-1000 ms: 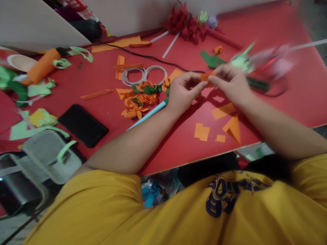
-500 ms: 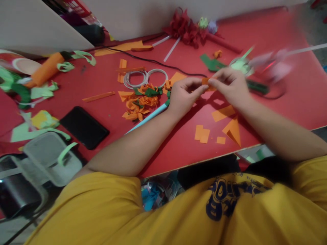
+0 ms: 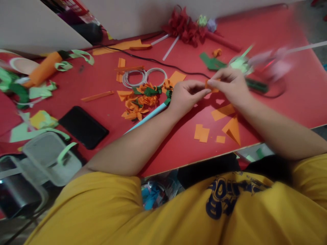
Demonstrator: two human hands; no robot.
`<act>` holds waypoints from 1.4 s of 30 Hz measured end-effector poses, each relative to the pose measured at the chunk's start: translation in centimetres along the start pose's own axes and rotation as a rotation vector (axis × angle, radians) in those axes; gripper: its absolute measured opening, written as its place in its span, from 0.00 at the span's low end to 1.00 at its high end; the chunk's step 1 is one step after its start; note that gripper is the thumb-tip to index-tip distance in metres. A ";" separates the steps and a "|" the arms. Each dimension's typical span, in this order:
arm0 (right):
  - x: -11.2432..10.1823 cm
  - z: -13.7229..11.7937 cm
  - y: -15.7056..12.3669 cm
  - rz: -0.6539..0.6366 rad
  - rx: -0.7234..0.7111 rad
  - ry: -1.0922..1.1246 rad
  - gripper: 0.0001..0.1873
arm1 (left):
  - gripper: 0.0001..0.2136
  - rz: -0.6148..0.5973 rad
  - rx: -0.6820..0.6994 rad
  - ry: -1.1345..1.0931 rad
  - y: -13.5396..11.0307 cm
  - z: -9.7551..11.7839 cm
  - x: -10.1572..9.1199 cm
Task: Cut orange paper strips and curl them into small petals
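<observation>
Both my hands meet above the red table and pinch a small orange paper piece between their fingertips. My left hand grips it from the left with curled fingers. My right hand holds it from the right with thumb and forefinger closed. Just left of my left hand lies an orange and green paper flower on a light blue stick. Flat orange paper scraps lie under and in front of my hands.
A black phone lies left of centre. Tape rings and a black cable lie behind the flower. Red paper flowers sit at the back. Green strips, an orange roll and a grey case crowd the left.
My hands have stayed together on the orange piece, fingertips shifting slightly as they work it. The view has barely moved.
</observation>
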State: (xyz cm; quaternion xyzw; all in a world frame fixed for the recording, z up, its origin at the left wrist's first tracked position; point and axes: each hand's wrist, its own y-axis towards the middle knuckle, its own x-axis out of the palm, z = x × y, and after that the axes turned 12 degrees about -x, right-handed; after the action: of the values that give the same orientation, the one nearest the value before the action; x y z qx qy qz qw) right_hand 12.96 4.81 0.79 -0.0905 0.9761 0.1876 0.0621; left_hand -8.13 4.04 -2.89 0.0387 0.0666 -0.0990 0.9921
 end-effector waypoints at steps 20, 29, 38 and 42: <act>-1.7 -0.1 0.8 -0.132 0.131 0.002 0.26 | 0.26 0.057 -0.045 -0.112 0.6 -1.1 0.1; -1.9 -0.2 0.9 -0.235 0.097 -0.040 0.18 | 0.26 0.059 0.085 -0.086 0.7 -1.3 0.1; -2.3 1.4 0.5 -0.158 -0.197 -0.146 0.19 | 0.25 0.144 0.245 0.111 0.9 -1.2 -0.3; -2.4 1.8 0.6 -0.132 -0.268 -0.220 0.17 | 0.24 0.124 0.259 0.141 0.6 -1.1 -0.4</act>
State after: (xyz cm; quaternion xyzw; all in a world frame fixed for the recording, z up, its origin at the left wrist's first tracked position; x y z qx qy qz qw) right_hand 15.36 6.47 -0.30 -0.1409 0.9215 0.3205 0.1682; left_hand -8.53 4.79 -3.90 0.1771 0.1204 -0.0422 0.9759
